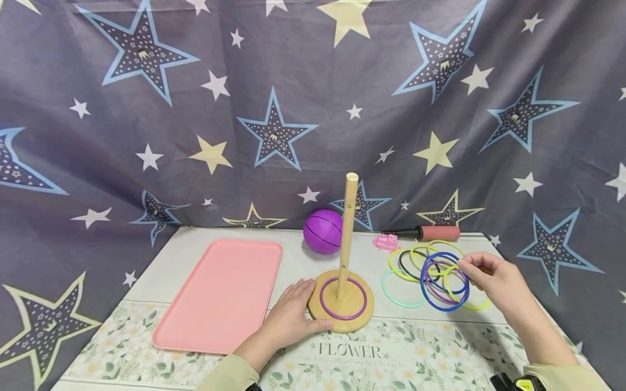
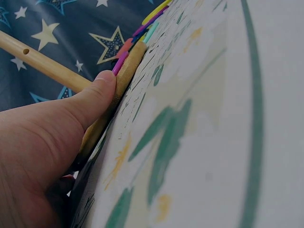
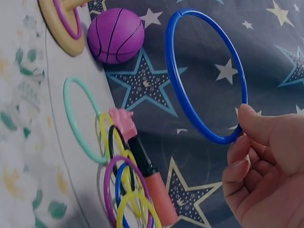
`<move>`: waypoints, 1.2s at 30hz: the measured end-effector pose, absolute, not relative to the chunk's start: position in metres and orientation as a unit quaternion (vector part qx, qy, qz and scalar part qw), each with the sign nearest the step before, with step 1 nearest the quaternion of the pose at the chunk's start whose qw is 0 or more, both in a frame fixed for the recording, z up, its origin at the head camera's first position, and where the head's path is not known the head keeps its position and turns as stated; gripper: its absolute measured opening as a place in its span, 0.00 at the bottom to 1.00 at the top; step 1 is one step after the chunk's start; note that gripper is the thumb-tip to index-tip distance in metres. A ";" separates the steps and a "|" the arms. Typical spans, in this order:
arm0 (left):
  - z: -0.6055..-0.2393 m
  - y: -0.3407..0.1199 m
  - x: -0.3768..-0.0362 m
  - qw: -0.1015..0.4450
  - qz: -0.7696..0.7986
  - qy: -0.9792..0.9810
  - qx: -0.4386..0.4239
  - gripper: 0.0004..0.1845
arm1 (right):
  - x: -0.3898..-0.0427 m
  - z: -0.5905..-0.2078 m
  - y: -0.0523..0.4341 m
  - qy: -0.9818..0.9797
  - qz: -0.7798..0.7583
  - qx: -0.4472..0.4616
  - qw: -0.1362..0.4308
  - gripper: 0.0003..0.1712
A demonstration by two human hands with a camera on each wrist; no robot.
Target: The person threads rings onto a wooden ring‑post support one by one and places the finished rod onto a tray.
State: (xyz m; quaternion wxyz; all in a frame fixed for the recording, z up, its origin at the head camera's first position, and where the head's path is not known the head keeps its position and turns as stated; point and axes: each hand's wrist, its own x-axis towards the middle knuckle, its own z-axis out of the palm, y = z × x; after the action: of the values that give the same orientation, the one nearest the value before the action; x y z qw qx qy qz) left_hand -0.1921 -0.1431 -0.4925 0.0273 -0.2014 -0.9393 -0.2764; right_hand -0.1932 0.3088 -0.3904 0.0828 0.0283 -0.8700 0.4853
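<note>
A round wooden base (image 1: 315, 312) with an upright wooden peg (image 1: 346, 233) stands at the table's middle. A purple ring (image 1: 365, 300) lies flat on the base, around the peg's foot. My left hand (image 1: 290, 314) holds the base at its left and front rim, the thumb (image 2: 103, 83) at the edge; part of its fingers is hidden in the left wrist view. At the right, my right hand (image 1: 501, 282) pinches a blue ring (image 3: 175, 78) between thumb and fingertips. In the right wrist view that ring appears raised above the loose rings.
Several loose rings, including a mint-green ring (image 1: 402, 306), lie on the right. Behind them are a small pink toy (image 1: 386, 242) and a hand pump (image 1: 440, 233). A purple ball (image 1: 321, 232) sits behind the peg, and a pink tray (image 1: 222, 293) lies left.
</note>
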 end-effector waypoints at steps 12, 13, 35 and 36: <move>-0.491 -0.146 -0.193 0.029 -0.276 -0.940 -0.198 0.61 | -0.202 -0.370 0.273 -0.848 0.508 0.074 0.132 0.20; -0.491 -0.146 -0.193 0.029 -0.277 -0.940 -0.198 0.61 | -0.202 -0.368 0.270 -0.844 0.513 0.077 0.135 0.20; -0.490 -0.144 -0.189 0.028 -0.278 -0.939 -0.200 0.62 | -0.209 -0.335 0.212 -0.790 0.574 0.141 0.166 0.15; -0.490 -0.144 -0.189 0.028 -0.278 -0.939 -0.199 0.62 | -0.209 -0.334 0.209 -0.786 0.578 0.144 0.166 0.15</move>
State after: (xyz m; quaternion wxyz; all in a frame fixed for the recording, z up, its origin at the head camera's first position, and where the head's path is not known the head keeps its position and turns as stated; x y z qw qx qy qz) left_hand -0.1894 -0.1443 -0.4904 0.0282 -0.1991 -0.9392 -0.2783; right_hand -0.2094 0.2085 -0.3340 0.1664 0.1436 -0.7859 0.5780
